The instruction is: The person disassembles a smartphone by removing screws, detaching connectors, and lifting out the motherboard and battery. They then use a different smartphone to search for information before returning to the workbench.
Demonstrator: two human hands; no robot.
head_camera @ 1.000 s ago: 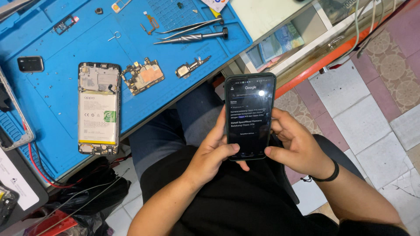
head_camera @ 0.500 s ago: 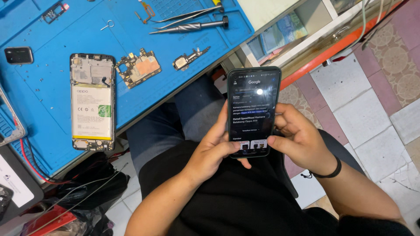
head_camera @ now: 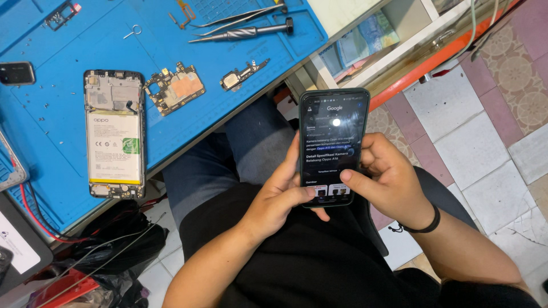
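Left hand, right hand grip lit smartphone above lap.

Both forearms reach forward over the lap, the left hand and right hand cupped close together, fingers curled, right thumb stretched inward.

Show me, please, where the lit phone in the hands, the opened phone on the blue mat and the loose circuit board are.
lit phone (head_camera: 333,145), head view, middle of screen.
opened phone (head_camera: 113,137), head view, its battery.
circuit board (head_camera: 174,88), head view, its centre.
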